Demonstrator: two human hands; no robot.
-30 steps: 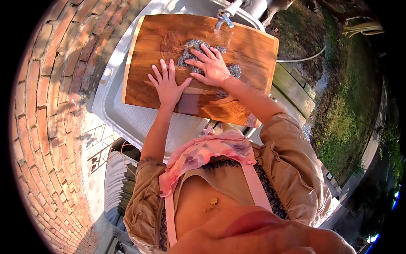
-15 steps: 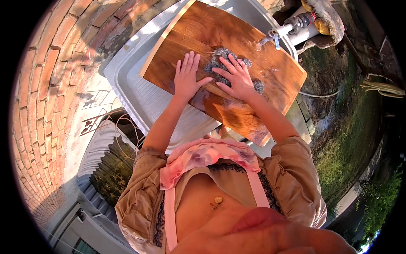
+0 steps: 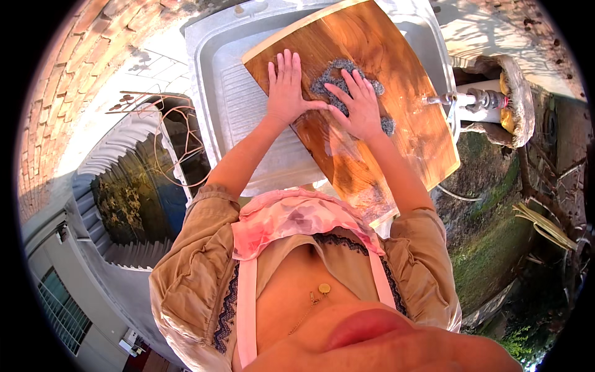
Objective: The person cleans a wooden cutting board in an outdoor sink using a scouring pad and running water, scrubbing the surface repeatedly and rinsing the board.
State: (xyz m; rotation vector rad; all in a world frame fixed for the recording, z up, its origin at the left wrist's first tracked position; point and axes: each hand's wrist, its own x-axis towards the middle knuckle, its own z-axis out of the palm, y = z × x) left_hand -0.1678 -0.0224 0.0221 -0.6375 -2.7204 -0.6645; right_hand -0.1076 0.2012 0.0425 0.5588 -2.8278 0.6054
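A wide, wet wooden board [image 3: 347,43] with curved sides lies tilted across a grey washing sink [image 3: 207,93]. My left hand [image 3: 287,87] rests flat on the board near its left edge, fingers stretched out and thumb pointing right. To its right, my right hand [image 3: 358,105] is spread over a bunched, dark grey scouring mesh [image 3: 338,67]. The palm and fingers hide part of the mesh, and its loose ends show above the fingers and beside the wrist. Both hands are open, and their thumbs come close together without a visible hold on anything.
A metal tap [image 3: 443,99] on a white pipe reaches over the board's right side. Left of the sink stand a ribbed tub [image 3: 118,167] and bent wire [image 3: 186,108]. Brick paving [image 3: 68,80] lies at far left, mossy ground [image 3: 489,248] at right.
The whole view has turned, so the sink, board and tap appear further right. My hands stay on the board, the right one still over the mesh with its fingers pointing more upward.
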